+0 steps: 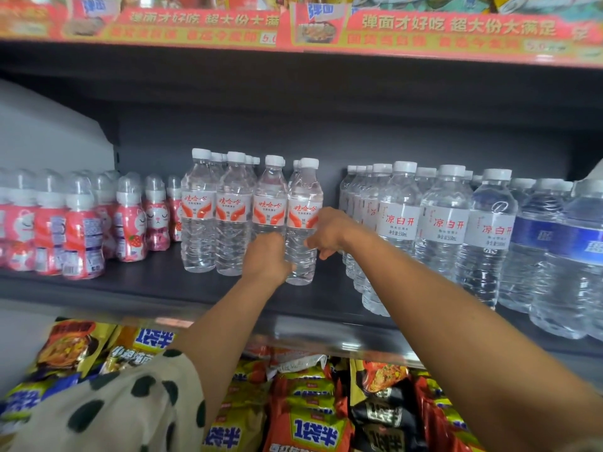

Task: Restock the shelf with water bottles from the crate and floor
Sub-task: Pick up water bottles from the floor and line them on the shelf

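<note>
I see water bottles (251, 213) standing mid-shelf (146, 285); cat bottles (81, 223) at nine o'clock, larger bottles (440, 230) at three, noodle packets (293, 415) at six below.

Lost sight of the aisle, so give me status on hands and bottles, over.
Left hand and right hand both at the red-labelled water bottle, front row, upright on the shelf. Grip unclear from behind. Nothing in the way.
</note>
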The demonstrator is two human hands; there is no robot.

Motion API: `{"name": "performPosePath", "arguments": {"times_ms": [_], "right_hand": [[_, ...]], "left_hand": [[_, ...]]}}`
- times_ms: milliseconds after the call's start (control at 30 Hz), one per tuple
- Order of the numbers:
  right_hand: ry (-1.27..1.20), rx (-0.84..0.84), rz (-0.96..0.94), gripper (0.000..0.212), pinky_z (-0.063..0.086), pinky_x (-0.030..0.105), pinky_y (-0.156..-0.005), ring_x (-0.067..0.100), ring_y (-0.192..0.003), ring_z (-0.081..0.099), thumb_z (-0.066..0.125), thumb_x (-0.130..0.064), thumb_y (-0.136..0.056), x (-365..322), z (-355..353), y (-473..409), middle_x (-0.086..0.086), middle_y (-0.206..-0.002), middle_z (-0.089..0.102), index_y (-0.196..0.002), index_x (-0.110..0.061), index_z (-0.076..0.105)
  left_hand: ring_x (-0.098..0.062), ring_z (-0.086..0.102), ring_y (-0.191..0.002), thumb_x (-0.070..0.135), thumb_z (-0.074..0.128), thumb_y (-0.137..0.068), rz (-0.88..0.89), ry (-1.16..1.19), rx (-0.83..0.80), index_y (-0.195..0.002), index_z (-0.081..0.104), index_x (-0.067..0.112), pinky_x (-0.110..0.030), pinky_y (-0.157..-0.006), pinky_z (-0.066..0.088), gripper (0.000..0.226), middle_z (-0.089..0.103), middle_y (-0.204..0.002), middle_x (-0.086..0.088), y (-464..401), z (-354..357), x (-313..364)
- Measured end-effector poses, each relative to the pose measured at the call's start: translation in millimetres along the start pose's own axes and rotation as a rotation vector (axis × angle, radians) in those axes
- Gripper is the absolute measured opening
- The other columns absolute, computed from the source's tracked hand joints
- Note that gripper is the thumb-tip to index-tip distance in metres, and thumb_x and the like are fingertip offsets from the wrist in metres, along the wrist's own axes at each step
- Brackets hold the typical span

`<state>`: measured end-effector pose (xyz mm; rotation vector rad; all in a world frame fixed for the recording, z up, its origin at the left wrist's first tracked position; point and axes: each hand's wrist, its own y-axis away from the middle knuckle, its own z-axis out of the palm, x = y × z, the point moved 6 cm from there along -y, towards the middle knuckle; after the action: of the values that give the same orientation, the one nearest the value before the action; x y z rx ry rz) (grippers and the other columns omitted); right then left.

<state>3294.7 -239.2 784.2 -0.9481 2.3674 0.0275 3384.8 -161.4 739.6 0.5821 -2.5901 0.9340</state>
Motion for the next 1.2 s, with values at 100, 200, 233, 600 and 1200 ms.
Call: {"name": "performPosePath", "arguments": {"times_ms": [100,200,233,600,1200], "right_hand": [[0.015,-0.002,0.009,0.050,0.059,0.034,-0.077,0.029,-0.087,0.070,0.069,-0.008,-0.086,1.0,0.7,-1.0,0.015,-0.124,0.058,-0.131,-0.008,0.049],[0.065,0.000,0.010,0.055,0.059,0.038,-0.079,0.029,-0.087,0.070,0.070,-0.011,-0.086,-0.5,-0.3,2.8,0.014,-0.128,0.055,-0.135,-0.010,0.046],[0.088,0.004,0.011,0.057,0.059,0.038,-0.079,0.028,-0.087,0.070,0.070,-0.012,-0.085,-1.7,-1.6,5.5,0.012,-0.130,0.053,-0.136,-0.011,0.045],[0.533,0.125,-0.172,0.054,0.039,0.031,-0.074,0.033,-0.112,0.055,0.066,-0.018,-0.083,-31.7,25.8,136.6,0.015,-0.124,0.053,-0.128,-0.006,0.040],[0.528,-0.322,-0.187,0.059,0.041,0.042,-0.078,0.039,-0.109,0.049,0.064,-0.012,-0.078,136.0,357.7,357.9,0.020,-0.121,0.047,-0.130,0.001,0.040]], "left_hand": [[-0.030,0.065,-0.086,0.013,0.072,-0.081,0.008,-0.001,-0.009,-0.084,0.064,0.005,-0.031,-0.068,0.045,0.012,0.067,-0.090,-0.013,-1.5,0.9,0.0],[-0.029,0.064,-0.088,0.014,0.073,-0.081,0.012,-0.026,-0.037,-0.087,0.064,0.006,-0.030,-0.067,0.043,0.013,0.067,-0.092,-0.011,0.5,-3.1,1.0],[-0.028,0.063,-0.088,0.014,0.074,-0.081,0.016,-0.038,-0.042,-0.085,0.062,0.007,-0.030,-0.067,0.042,0.014,0.066,-0.090,-0.010,2.3,-6.5,1.7],[-0.032,0.061,-0.096,0.010,0.067,-0.080,0.163,-0.269,-0.128,-0.101,0.061,0.009,-0.034,-0.068,0.044,0.022,0.060,-0.099,-0.011,105.8,-59.6,18.3],[-0.034,0.060,-0.105,0.020,0.067,-0.077,-0.090,-0.104,-0.693,-0.102,0.058,0.013,-0.040,-0.081,0.052,0.027,0.063,-0.109,-0.012,447.8,147.8,-137.0]]}}
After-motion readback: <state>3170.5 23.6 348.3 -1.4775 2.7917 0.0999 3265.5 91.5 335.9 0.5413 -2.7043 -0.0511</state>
